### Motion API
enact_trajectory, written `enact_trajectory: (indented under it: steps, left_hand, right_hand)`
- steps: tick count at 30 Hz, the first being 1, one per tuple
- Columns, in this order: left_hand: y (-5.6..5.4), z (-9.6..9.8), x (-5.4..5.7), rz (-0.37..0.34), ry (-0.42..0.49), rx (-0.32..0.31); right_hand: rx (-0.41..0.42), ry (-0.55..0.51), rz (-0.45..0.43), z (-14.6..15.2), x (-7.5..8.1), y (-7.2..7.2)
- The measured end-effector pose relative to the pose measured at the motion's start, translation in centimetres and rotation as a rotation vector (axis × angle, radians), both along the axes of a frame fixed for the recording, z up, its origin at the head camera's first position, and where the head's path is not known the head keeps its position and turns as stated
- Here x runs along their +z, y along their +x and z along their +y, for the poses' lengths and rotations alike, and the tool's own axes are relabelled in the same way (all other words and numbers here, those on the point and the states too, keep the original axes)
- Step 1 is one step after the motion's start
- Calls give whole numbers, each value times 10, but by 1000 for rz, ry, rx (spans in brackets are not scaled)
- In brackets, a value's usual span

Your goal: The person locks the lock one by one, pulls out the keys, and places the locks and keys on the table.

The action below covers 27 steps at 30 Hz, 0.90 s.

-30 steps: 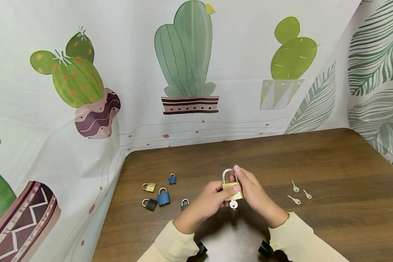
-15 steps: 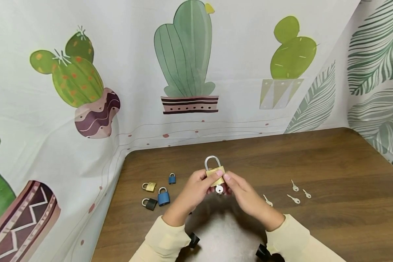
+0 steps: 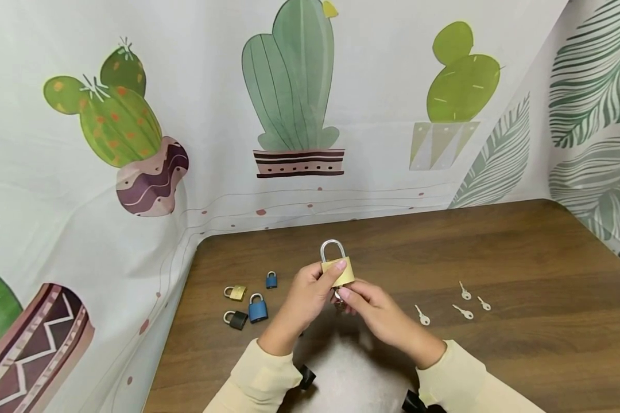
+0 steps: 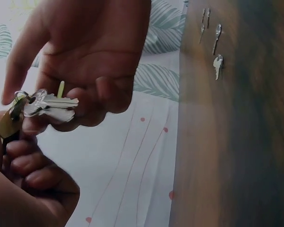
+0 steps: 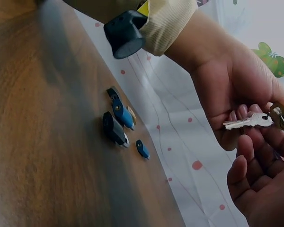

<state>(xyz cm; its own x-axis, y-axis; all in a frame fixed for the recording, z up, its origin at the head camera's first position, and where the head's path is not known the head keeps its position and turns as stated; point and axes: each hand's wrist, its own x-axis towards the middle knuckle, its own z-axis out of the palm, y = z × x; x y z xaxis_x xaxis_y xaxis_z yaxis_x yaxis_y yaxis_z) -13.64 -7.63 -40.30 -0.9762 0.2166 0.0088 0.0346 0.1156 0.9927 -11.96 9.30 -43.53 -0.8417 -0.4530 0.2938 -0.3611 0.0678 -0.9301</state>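
Held above the table, a large brass padlock [image 3: 344, 276] has its silver shackle upright. My left hand [image 3: 306, 291] grips the padlock's body, thumb lying across its front. At the bottom of the body my right hand [image 3: 381, 314] pinches the key in the keyway, its thumb covering most of the key's head in the head view. More silver keys [image 4: 57, 108] dangle from a ring there, beside the right hand's curled fingers in the left wrist view. The same keys [image 5: 248, 121] show below the padlock in the right wrist view.
Left on the brown table [image 3: 547, 252] lie a small blue padlock [image 3: 271, 280], a larger blue padlock [image 3: 258, 310], a brass padlock [image 3: 237, 293] and a black padlock [image 3: 237, 320]. Several loose keys [image 3: 465, 312] lie at the right. Behind hangs a cactus-print cloth [image 3: 382, 172].
The padlock has shifted left and away from me in both hands. My right hand has dropped from beside the shackle to the key, uncovering a loose key on the table.
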Motion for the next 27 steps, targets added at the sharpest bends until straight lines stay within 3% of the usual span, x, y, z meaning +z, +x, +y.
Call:
enact_trajectory:
  steps: [6,11,20,27]
  left_hand:
    - [1,5,-4,7,-5,52]
    - [0,6,-6,23,-11,78]
    - [-1,7,-7,53,-5,60]
    - [-1,8,-9,32,35,36]
  right_hand:
    - [26,-78,-95,-3,0,1]
    - [32,-105,-113,-4,-1,1]
    - [53,-131,-95,-2,3,4]
    - [45,-132,-110,-3,3,4]
